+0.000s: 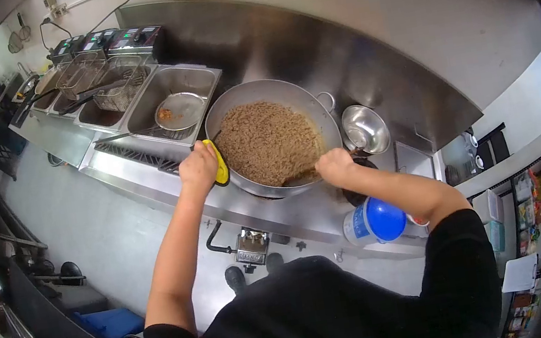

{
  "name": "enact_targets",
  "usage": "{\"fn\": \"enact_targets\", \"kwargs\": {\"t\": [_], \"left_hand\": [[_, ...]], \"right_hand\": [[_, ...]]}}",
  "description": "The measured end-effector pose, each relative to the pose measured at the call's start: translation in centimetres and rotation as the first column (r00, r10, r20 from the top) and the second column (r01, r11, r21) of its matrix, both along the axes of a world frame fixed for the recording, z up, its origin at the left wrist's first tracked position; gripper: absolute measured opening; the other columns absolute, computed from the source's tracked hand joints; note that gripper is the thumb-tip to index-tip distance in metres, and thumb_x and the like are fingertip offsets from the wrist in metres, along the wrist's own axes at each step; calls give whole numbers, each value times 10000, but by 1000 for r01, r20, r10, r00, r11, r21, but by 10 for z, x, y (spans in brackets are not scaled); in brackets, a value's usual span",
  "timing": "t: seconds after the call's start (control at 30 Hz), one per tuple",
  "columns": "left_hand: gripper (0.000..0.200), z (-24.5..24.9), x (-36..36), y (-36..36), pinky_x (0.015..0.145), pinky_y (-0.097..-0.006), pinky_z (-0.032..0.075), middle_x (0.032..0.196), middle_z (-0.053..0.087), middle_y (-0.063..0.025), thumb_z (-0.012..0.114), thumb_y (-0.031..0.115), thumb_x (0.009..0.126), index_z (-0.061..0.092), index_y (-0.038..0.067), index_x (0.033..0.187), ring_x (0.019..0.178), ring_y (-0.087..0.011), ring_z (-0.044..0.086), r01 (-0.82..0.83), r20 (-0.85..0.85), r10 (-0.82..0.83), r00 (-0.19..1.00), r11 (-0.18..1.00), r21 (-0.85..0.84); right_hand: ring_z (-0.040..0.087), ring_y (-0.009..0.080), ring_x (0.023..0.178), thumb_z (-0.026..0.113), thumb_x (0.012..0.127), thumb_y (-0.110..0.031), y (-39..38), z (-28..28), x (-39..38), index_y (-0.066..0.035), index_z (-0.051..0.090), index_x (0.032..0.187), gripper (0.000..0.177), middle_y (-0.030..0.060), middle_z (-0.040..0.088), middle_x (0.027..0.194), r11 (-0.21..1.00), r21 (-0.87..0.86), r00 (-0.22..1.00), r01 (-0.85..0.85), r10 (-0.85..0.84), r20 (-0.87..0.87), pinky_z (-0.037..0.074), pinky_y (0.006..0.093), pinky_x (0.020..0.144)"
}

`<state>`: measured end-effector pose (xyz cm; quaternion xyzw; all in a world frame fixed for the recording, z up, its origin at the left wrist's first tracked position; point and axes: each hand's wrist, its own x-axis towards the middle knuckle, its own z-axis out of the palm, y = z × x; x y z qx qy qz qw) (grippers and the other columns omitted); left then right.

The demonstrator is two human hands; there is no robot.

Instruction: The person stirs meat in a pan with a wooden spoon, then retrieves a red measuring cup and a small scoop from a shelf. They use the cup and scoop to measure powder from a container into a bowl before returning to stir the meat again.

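Observation:
A large, wide metal pan (258, 85) full of brown, crumbly food like cooked ground meat (265, 135) sits on the steel counter. At its left rim my left hand (198, 168) is closed on a yellow pot holder (219, 164); the pan handle, if it is inside, is hidden. Over the near right rim, my right hand (337, 167) grips a stirring tool whose brown handle end (357, 151) sticks out behind the fist. The tool's lower end is down in the food, so its shape cannot be made out.
Left of the pan, a steel basin (195, 75) holds a round strainer (179, 111); fryers with wire baskets (80, 75) stand beyond. On the right are a shiny steel bowl (364, 128) and a bucket with a blue lid (386, 218). A steel splashback (308, 44) rises behind.

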<state>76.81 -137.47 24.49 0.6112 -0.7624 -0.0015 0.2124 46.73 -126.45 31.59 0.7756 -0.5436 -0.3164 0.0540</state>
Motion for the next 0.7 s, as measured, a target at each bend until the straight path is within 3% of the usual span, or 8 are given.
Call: {"fn": "enact_targets", "kwargs": {"t": [0.07, 0.1, 0.2, 0.27, 0.43, 0.5, 0.57, 0.7], "left_hand": [[342, -2, -1, -1, 517, -452, 514, 614, 626, -183, 389, 317, 952, 503, 4, 874, 567, -361, 633, -12, 4, 12, 1000, 999, -42], [342, -2, -1, -1, 517, -452, 514, 614, 626, -183, 389, 317, 952, 503, 4, 874, 567, -361, 633, -14, 14, 15, 1000, 999, -38], [334, -2, -4, -2, 510, -440, 513, 615, 625, -178, 389, 313, 951, 517, 18, 859, 560, -354, 630, -37, 9, 37, 999, 999, -36], [334, -2, -2, -1, 510, -437, 513, 614, 625, -175, 389, 314, 951, 519, 20, 859, 559, -350, 631, -37, 8, 37, 999, 998, -53], [334, -5, -2, 0, 505, -442, 507, 611, 626, -171, 391, 317, 949, 515, 15, 880, 556, -355, 626, -45, 13, 46, 999, 998, -31], [337, -4, 0, 0, 510, -447, 506, 620, 628, -174, 389, 319, 950, 511, 11, 889, 564, -358, 627, -44, -14, 44, 999, 999, -18], [340, -4, -2, 0, 515, -452, 505, 629, 630, -176, 386, 321, 951, 508, 8, 898, 572, -362, 629, -41, -45, 40, 998, 999, -10], [345, -2, 0, 3, 538, -455, 510, 656, 635, -187, 380, 329, 955, 489, 5, 912, 593, -368, 633, -46, -83, 47, 995, 999, 16]], "right_hand": [[684, 216, 794, 575, 772, -103, -36, -28, -19, -124, 719, 810, 150, 63, 700, 832, 997, -83, 998, -6, 12, 67, 536, 333, 658], [682, 218, 779, 589, 752, -99, -56, -42, -29, -129, 719, 794, 140, 61, 699, 811, 986, -144, 993, -85, 95, 64, 539, 351, 633], [681, 227, 757, 595, 745, -99, -118, -76, -33, -127, 719, 801, 139, 68, 700, 811, 942, -333, 998, -52, 55, 0, 543, 390, 581], [684, 239, 774, 575, 776, -106, -144, -83, -28, -110, 720, 812, 149, 81, 699, 814, 927, -371, 996, 55, -26, 83, 552, 373, 620], [682, 262, 833, 559, 805, -102, -118, -61, -12, -77, 708, 859, 160, 105, 696, 873, 974, -198, 987, 110, -83, 140, 549, 341, 689], [682, 255, 835, 562, 802, -96, -81, -52, -9, -72, 703, 875, 161, 107, 693, 878, 996, -82, 999, -20, 24, 43, 549, 347, 694], [686, 259, 799, 560, 801, -100, -43, -39, -12, -68, 706, 842, 154, 100, 693, 838, 994, -77, 995, -74, 79, 60, 550, 338, 686], [690, 258, 766, 565, 799, -112, -29, -37, -12, -80, 713, 816, 152, 89, 697, 823, 996, 39, 996, -79, 78, 43, 555, 390, 621]]}}
